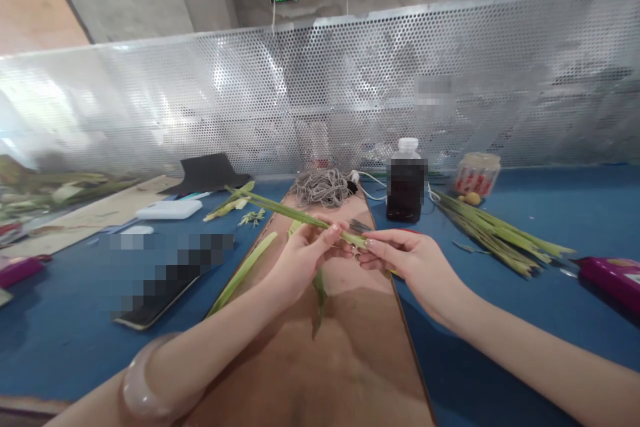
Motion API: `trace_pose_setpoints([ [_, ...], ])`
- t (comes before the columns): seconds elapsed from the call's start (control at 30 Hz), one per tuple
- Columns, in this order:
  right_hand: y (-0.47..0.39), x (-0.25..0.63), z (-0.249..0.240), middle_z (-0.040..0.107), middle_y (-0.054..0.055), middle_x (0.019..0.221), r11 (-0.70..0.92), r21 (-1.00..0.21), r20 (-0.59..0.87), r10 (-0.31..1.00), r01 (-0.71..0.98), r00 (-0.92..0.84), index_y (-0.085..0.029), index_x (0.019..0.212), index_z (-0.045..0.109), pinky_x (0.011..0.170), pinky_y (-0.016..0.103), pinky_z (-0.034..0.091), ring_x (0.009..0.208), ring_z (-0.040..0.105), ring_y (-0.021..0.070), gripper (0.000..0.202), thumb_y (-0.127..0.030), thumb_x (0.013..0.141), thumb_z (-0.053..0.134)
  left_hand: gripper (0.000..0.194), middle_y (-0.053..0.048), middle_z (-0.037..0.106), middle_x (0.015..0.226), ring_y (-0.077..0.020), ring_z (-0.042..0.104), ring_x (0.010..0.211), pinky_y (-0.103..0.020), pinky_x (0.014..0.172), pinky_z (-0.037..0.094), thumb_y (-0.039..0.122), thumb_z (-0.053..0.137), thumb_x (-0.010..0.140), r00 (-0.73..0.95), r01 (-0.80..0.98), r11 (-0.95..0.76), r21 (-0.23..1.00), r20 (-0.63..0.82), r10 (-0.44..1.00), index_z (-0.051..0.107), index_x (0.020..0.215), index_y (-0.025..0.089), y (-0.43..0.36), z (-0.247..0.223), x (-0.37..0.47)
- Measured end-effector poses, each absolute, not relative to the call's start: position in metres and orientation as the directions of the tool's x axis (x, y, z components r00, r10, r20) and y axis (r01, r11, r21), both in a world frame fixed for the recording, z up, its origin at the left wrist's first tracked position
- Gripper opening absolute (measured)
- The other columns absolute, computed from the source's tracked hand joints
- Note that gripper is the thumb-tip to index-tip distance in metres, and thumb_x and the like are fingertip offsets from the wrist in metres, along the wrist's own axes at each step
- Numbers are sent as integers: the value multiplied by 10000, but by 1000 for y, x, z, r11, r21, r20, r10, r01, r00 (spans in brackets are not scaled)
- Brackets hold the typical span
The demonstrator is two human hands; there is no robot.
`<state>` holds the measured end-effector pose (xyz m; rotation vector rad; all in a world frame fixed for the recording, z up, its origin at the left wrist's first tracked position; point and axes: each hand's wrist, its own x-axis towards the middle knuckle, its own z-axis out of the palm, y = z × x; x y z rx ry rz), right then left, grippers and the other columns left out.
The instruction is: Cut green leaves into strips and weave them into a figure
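A long green leaf strip (285,209) runs from the upper left down to the right, held up over the brown board. My left hand (307,253) is closed around its middle part. At its lower right end, my right hand (407,255) pinches the strip between thumb and fingers. Just behind my hands lies a metal tool (358,225), perhaps scissors, partly hidden; bits of red and yellow show by my right hand. A pale green stalk (245,272) rests along the board's left edge, and a darker leaf (319,300) is below my left hand.
Grey cord (323,188) is heaped at the board's (310,380) far end. Right of it are a dark bottle (405,187), a clear jar (477,175), green stalks (500,233) and a purple packet (613,283). A phone-like black slab (170,287) lies left. A perforated metal screen (320,93) stands behind.
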<state>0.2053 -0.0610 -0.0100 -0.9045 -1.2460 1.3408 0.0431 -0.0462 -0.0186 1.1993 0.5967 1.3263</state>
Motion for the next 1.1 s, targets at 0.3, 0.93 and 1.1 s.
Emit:
trace_pose_setpoints([
  [0.3, -53, 211, -12, 692, 62, 678, 54, -978, 84, 986, -201, -145, -112, 804, 654, 689, 311, 530, 632, 657, 167, 211, -224, 633, 708, 89, 30, 610, 723, -49, 558, 605, -119, 479, 423, 183, 672, 689, 283, -464, -5, 886, 154, 947, 585, 702, 166, -32, -22, 29],
  [0.93, -52, 224, -8, 627, 30, 794, 372, -844, 215, 895, 387, -390, -172, 910, 583, 662, 280, 453, 731, 585, 151, 208, -309, 755, 555, 172, -18, 557, 857, -84, 536, 641, -219, 583, 442, 143, 712, 607, 491, -128, -270, 955, 297, 819, 551, 547, 131, -25, -15, 7],
  [1.1, -59, 221, -3, 590, 48, 855, 629, -545, 363, 773, 555, -520, -171, 981, 582, 700, 303, 429, 779, 534, 177, 387, -393, 671, 645, 140, -21, 514, 828, -111, 514, 725, -239, 644, 415, 169, 691, 634, 593, -18, -375, 927, 312, 742, 561, 585, 144, -33, -14, 11],
])
